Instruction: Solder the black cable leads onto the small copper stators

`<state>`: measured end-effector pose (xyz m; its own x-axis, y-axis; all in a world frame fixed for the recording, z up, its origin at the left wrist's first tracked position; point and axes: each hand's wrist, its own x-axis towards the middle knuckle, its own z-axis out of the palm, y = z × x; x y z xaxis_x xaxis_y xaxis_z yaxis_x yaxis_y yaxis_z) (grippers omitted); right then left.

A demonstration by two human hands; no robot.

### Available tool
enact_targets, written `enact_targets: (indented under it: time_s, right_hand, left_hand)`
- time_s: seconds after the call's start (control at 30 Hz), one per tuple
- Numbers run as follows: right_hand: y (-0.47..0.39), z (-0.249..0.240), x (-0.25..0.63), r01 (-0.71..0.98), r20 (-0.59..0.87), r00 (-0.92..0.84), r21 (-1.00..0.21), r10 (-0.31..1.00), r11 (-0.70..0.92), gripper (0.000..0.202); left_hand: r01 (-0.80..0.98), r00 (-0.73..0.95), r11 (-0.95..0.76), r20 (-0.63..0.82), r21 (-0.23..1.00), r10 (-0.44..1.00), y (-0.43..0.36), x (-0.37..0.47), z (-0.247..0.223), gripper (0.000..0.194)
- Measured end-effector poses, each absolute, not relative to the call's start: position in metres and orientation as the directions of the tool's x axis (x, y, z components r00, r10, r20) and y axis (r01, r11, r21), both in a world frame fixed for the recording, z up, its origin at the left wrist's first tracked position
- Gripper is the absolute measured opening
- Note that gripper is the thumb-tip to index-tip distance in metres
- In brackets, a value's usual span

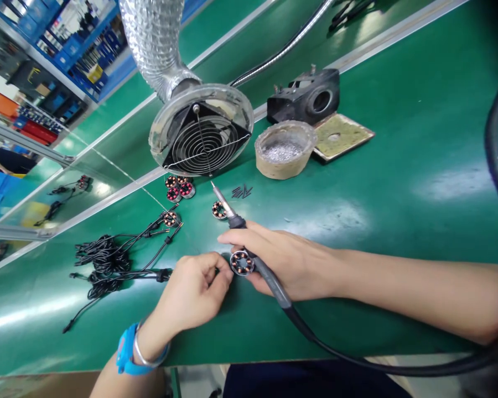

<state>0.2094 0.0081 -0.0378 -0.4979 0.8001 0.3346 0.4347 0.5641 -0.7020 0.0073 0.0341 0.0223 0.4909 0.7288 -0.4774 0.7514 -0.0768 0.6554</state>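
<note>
A soldering iron lies in my right hand, its metal tip angled up and away over the bench. A round motor stator with copper windings sits at the fingers of the same hand, beneath the iron's handle. My left hand is closed in a pinch at the stator's left edge; whatever is between its fingertips is hidden. Just beyond the iron's shaft stands another stator. Left of it is one more stator among cable ends. Several black cables lie bundled beyond my left hand.
A fume extractor fan on a foil duct overhangs the green bench. Behind are more stators, small black tubes, a bowl of metallic scraps, a square sponge tray and a black iron stand.
</note>
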Motion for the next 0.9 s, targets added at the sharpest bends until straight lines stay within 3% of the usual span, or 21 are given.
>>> enact_targets:
  time_s: [0.13,0.23,0.3,0.47,0.53,0.8,0.9]
  right_hand:
    - [0.008,-0.038,0.210,0.425,0.324,-0.505,-0.713,0.800,0.557,0.057]
    - [0.008,-0.038,0.210,0.417,0.317,-0.512,-0.720,0.798,0.554,0.055]
    - [0.008,-0.038,0.210,0.420,0.326,-0.511,-0.713,0.795,0.562,0.056]
    - [0.008,-0.040,0.210,0.424,0.360,-0.502,-0.690,0.787,0.586,0.062]
    - [0.008,-0.040,0.210,0.420,0.368,-0.498,-0.690,0.785,0.590,0.061]
    - [0.009,-0.039,0.208,0.423,0.337,-0.488,-0.715,0.805,0.557,0.060]
    - [0.009,-0.039,0.208,0.429,0.353,-0.478,-0.706,0.805,0.564,0.058]
  left_hand:
    - [0.570,0.496,0.184,-0.514,0.800,0.700,0.042,0.010,0.011,0.032]
    - [0.492,0.456,0.335,-0.566,0.803,0.686,0.049,0.005,0.013,0.039]
    - [0.524,0.442,0.322,-0.575,0.788,0.688,0.047,0.002,0.020,0.040]
    - [0.775,0.444,-0.013,-0.529,0.632,0.723,0.026,0.009,0.027,0.036]
    - [0.801,0.433,-0.063,-0.504,0.595,0.747,0.022,0.013,0.023,0.034]
    - [0.703,0.487,0.053,-0.535,0.709,0.690,0.033,0.002,0.017,0.028]
    - [0.580,0.481,0.217,-0.545,0.786,0.687,0.033,0.007,0.015,0.033]
